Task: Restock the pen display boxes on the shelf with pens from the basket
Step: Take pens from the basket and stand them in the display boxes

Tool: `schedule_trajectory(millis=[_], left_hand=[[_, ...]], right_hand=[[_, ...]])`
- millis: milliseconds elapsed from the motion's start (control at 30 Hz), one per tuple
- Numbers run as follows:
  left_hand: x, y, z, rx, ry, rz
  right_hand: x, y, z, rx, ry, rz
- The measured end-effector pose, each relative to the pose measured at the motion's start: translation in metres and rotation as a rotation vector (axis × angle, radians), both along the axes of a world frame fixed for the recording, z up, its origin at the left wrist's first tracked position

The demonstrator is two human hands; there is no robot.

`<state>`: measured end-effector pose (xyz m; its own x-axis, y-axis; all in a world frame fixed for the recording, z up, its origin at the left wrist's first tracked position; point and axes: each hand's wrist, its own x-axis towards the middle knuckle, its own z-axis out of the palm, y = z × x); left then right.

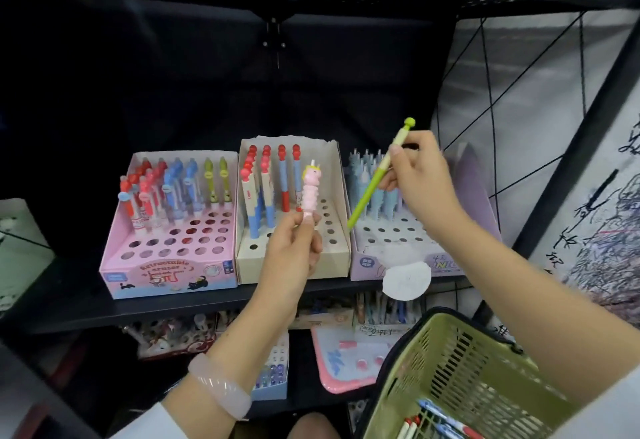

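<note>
My right hand [417,175] pinches a slanted green pen [379,175], tip lower-left; my left hand [294,248] grips an upright pink unicorn pen [309,192] before the cream display box [337,196].

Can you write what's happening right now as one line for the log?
left hand: holds pink unicorn pen upright | right hand: holds green pen tilted | boxes: part filled | basket: pens inside

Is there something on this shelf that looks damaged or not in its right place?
The round white label on the lilac display box hangs off the front edge, below the shelf. The cream box has a ragged, torn-looking top rim.
</note>
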<state>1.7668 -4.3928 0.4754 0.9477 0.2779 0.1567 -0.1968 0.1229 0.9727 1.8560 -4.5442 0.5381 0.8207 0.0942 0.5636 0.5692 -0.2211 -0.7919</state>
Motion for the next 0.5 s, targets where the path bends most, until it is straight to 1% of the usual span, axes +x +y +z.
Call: schedule_trajectory(millis=[67, 133, 233, 267, 367, 433, 500], left_hand=[[-0.004, 0.013, 0.0, -0.041, 0.01, 0.04], [-0.009, 0.026, 0.0, -0.047, 0.016, 0.059], [-0.016, 0.044, 0.0, -0.049, 0.02, 0.064], [-0.018, 0.049, 0.0, -0.048, 0.022, 0.063], [-0.021, 0.057, 0.001, -0.027, 0.022, 0.05], [-0.022, 0.06, 0.001, -0.018, 0.019, 0.042], [-0.022, 0.063, 0.0, -0.015, 0.021, 0.038]], right_hand=[[0.0, 0.022, 0.001, -0.035, -0.036, 0.016], [0.001, 0.044, 0.0, -0.087, -0.096, -0.021], [0.01, 0.066, -0.002, -0.286, -0.235, -0.184], [0.015, 0.071, -0.002, -0.334, -0.248, -0.233], [0.028, 0.082, -0.001, -0.419, -0.177, -0.296], [0.034, 0.09, -0.002, -0.509, -0.135, -0.309], [0.037, 0.095, -0.002, -0.557, -0.121, -0.315]])
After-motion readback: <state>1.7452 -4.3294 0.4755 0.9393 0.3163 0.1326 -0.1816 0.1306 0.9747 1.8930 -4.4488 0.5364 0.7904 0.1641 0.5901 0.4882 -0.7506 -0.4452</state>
